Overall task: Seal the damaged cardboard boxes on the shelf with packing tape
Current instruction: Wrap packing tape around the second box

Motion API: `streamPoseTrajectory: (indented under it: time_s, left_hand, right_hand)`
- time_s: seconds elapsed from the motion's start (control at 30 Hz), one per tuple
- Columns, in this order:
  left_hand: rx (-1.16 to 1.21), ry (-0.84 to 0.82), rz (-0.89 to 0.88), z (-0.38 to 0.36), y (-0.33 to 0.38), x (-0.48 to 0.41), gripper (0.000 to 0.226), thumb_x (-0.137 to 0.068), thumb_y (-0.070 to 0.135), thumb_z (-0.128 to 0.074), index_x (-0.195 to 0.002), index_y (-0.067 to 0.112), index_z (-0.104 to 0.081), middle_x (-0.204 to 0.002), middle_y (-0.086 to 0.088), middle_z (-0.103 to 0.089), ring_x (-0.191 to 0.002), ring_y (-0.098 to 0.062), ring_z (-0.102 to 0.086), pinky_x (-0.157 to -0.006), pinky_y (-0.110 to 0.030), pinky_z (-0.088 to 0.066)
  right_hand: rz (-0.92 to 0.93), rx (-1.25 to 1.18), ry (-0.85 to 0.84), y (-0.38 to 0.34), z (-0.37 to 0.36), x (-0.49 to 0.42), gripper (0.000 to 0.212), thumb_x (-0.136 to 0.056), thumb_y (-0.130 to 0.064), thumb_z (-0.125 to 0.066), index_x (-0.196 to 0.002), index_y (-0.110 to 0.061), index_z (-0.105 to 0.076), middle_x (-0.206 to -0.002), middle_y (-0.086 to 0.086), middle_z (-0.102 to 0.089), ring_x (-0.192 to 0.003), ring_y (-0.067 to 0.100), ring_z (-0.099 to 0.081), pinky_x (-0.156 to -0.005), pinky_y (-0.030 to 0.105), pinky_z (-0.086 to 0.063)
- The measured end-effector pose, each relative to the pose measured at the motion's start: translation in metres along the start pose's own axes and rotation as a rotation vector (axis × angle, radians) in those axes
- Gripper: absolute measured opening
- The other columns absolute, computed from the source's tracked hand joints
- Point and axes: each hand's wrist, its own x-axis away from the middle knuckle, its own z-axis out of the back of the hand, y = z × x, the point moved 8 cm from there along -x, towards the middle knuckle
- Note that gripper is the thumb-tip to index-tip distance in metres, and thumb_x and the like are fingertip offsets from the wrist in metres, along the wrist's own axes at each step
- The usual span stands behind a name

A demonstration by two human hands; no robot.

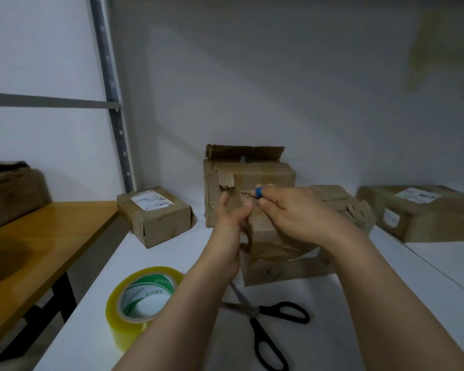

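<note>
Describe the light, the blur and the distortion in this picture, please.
Head view: dim, even light with soft shadows; a glossy sheen on the wooden table; the shelf post leans, likely from wide-angle distortion; a yellowish blurred smear at upper right; left hand and right hand slightly soft; tape roll and scissors clearer.

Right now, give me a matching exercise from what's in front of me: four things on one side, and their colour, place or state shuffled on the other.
Things:
1. tape roll
2. scissors
3. tall box
4. table

Descriptions:
A. blades open, lying flat
B. orange-brown wood, far left
C. top flap standing up
D. yellowish, front left

Pairs: 1-D, 2-A, 3-C, 4-B.
</note>
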Motion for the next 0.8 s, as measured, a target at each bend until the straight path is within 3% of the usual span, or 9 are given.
streamPoseTrajectory:
  time_s: [0.07,0.17,0.27,0.4,0.47,0.57,0.67,0.73,0.8]
  left_hand:
    - [-0.059,-0.047,-0.050,-0.001,0.003,-0.006,0.068,-0.098,0.017,-0.058,-0.157,0.032,-0.028,-0.130,0.002,-0.060,-0.100,-0.006,-0.059,-0.053,-0.014,-0.051]
    - [-0.123,-0.107,-0.054,-0.002,0.000,-0.009,0.073,-0.093,0.018,-0.064,-0.155,0.031,-0.029,-0.127,0.013,-0.057,-0.100,0.002,-0.058,-0.068,-0.018,-0.048]
    - [-0.172,-0.141,-0.047,-0.002,0.004,-0.011,0.055,-0.093,0.020,-0.063,-0.141,0.034,-0.041,-0.126,0.011,-0.062,-0.089,0.007,-0.064,-0.065,-0.019,-0.049]
    - [-0.202,-0.151,-0.027,-0.002,0.009,-0.017,0.084,-0.091,0.023,-0.066,-0.159,0.037,-0.018,-0.138,-0.007,-0.058,-0.110,-0.016,-0.061,-0.072,-0.034,-0.051]
    - [-0.287,-0.160,-0.037,-0.002,0.013,-0.022,0.083,-0.090,0.025,-0.065,-0.157,0.042,-0.019,-0.135,-0.009,-0.060,-0.110,-0.020,-0.060,-0.080,-0.041,-0.052]
    - [-0.488,-0.154,-0.057,0.002,0.022,-0.025,0.067,-0.087,0.039,-0.065,-0.146,0.043,-0.034,-0.124,-0.005,-0.063,-0.110,-0.023,-0.060,-0.093,-0.049,-0.051]
    - [-0.792,-0.181,-0.123,0.002,0.031,-0.023,0.073,-0.088,0.060,-0.058,-0.151,0.038,-0.027,-0.117,0.001,-0.063,-0.106,-0.018,-0.059,-0.084,-0.040,-0.050]
    - [-0.933,-0.242,-0.138,0.003,0.033,-0.021,0.081,-0.091,0.068,-0.051,-0.158,0.037,-0.016,-0.134,0.001,-0.059,-0.123,-0.020,-0.055,-0.095,-0.040,-0.046]
    - [-0.962,-0.292,-0.139,0.007,0.040,-0.014,0.087,-0.091,0.075,-0.044,-0.161,0.036,-0.010,-0.159,0.000,-0.037,-0.144,-0.021,-0.036,-0.115,-0.045,-0.032]
  right_hand:
    - [-0.026,0.012,-0.006,0.003,-0.001,-0.005,0.041,-0.109,-0.037,-0.034,-0.146,-0.026,-0.048,-0.153,-0.005,-0.046,-0.135,0.014,-0.047,-0.115,0.043,-0.034]
    - [-0.054,-0.030,-0.017,0.007,-0.007,-0.016,0.040,-0.108,-0.037,-0.034,-0.143,-0.027,-0.051,-0.124,-0.006,-0.062,-0.113,0.013,-0.056,-0.108,0.042,-0.040]
    - [-0.046,-0.045,0.050,0.009,-0.007,-0.021,0.038,-0.107,-0.038,-0.036,-0.140,-0.027,-0.051,-0.116,-0.005,-0.065,-0.100,0.012,-0.057,-0.099,0.039,-0.045]
    - [-0.057,-0.022,0.013,0.012,-0.007,-0.030,0.040,-0.107,-0.042,-0.035,-0.139,-0.028,-0.055,-0.130,-0.005,-0.064,-0.115,0.017,-0.058,-0.105,0.044,-0.044]
    - [-0.061,-0.051,-0.004,0.011,-0.005,-0.034,0.038,-0.106,-0.047,-0.033,-0.132,-0.035,-0.059,-0.135,-0.005,-0.062,-0.123,0.021,-0.056,-0.108,0.049,-0.041]
    - [-0.081,-0.037,-0.063,0.006,-0.010,-0.037,0.034,-0.107,-0.050,-0.028,-0.106,-0.042,-0.061,-0.109,-0.006,-0.062,-0.117,0.023,-0.057,-0.109,0.053,-0.038]
    - [-0.113,-0.058,-0.066,0.005,-0.013,-0.038,0.038,-0.107,-0.046,-0.029,-0.110,-0.035,-0.065,-0.105,-0.004,-0.065,-0.105,0.019,-0.059,-0.107,0.052,-0.041]
    - [-0.129,-0.123,-0.063,0.004,-0.010,-0.036,0.036,-0.107,-0.046,-0.032,-0.110,-0.034,-0.066,-0.102,-0.004,-0.067,-0.101,0.018,-0.061,-0.102,0.048,-0.045]
    - [-0.122,-0.188,-0.012,0.002,-0.001,-0.032,0.039,-0.108,-0.044,-0.033,-0.123,-0.029,-0.065,-0.118,0.001,-0.068,-0.112,0.021,-0.060,-0.098,0.039,-0.045]
